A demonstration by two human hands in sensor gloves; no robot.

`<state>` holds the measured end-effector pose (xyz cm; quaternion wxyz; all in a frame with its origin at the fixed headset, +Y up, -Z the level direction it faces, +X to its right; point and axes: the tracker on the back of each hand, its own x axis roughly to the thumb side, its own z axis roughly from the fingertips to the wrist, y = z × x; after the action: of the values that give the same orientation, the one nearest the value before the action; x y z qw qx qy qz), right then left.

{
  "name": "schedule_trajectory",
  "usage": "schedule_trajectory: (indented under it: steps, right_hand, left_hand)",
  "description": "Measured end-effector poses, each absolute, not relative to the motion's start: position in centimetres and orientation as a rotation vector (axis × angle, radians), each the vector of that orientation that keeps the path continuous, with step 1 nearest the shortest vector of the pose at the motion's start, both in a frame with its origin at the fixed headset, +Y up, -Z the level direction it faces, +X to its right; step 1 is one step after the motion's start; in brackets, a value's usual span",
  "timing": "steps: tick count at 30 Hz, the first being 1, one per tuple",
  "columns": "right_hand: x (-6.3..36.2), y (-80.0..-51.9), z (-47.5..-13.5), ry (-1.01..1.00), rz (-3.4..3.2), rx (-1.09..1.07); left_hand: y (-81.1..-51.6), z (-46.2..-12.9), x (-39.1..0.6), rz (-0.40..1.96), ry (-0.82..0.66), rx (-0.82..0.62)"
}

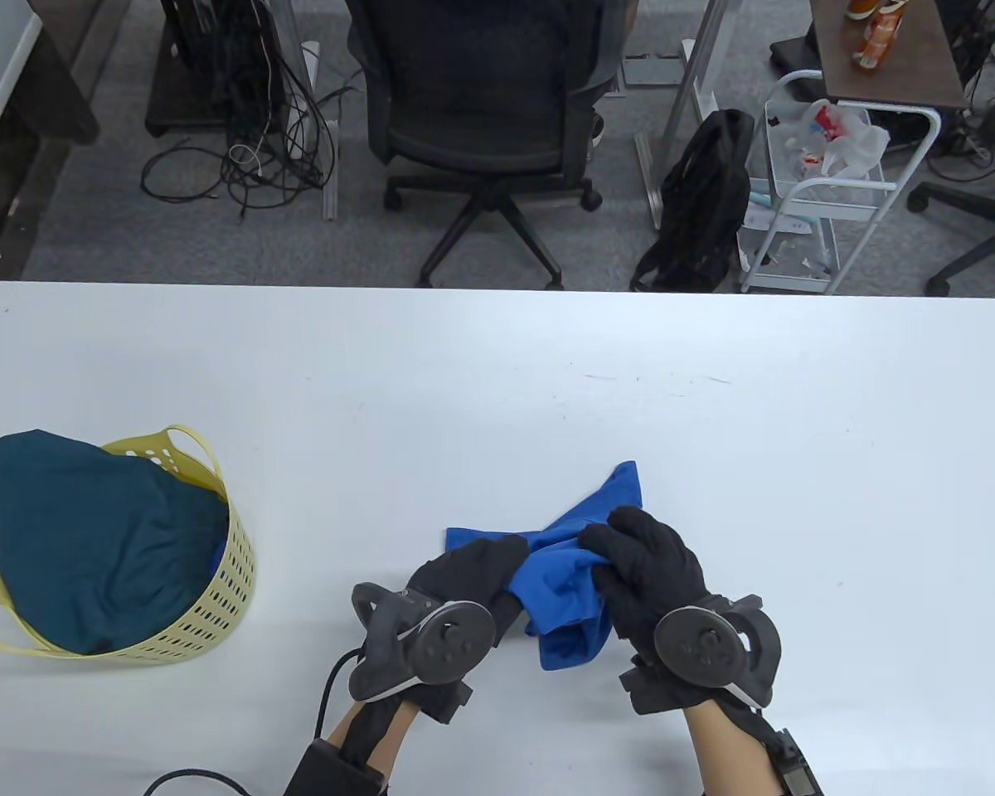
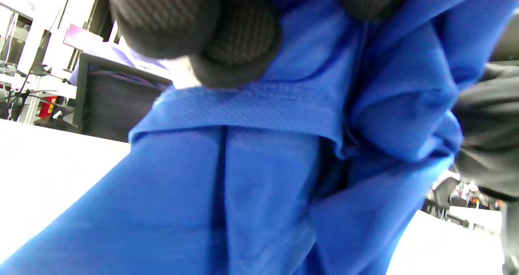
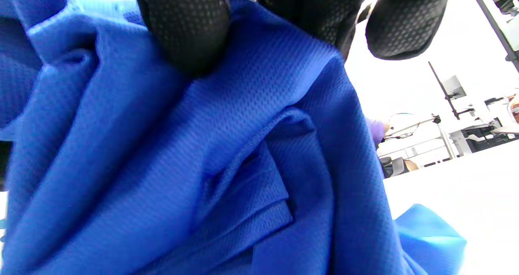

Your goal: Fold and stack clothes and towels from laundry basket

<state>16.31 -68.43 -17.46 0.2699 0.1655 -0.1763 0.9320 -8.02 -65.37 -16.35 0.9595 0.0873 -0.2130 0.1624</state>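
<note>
Broadly, a smooth white table carries everything. At its left sits a round yellow plastic laundry basket, its wall punched with small holes and looped handles at the rim, heaped with a soft dark teal garment. Near the front edge lies a crumpled blue cloth of fine mesh knit with a stitched hem. The left hand in a black textured glove grips its left part; the right hand bunches the right part in curled fingers
</note>
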Motion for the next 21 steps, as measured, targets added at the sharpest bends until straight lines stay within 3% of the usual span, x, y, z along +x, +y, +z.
schedule_trajectory:
  steps: [5,13,18,21]
  right_hand:
    - [17.0,-68.1,-17.6,-0.519,2.463,0.429]
    - [17.2,-68.0,-17.7,-0.487,2.464,0.477]
    - [16.7,-67.9,-17.6,-0.378,2.512,0.505]
    - [16.5,-67.9,-17.4,-0.333,2.544,0.517]
  left_hand:
    - [-65.2,-16.4,-7.9,0.263,-0.499,0.095]
    - [-64.6,-15.7,-8.3,0.306,-0.559,0.099]
    - [-64.2,-15.5,-8.9,0.377,-0.545,0.147]
    - [-64.2,-15.3,-9.6,0.434,-0.446,0.3]
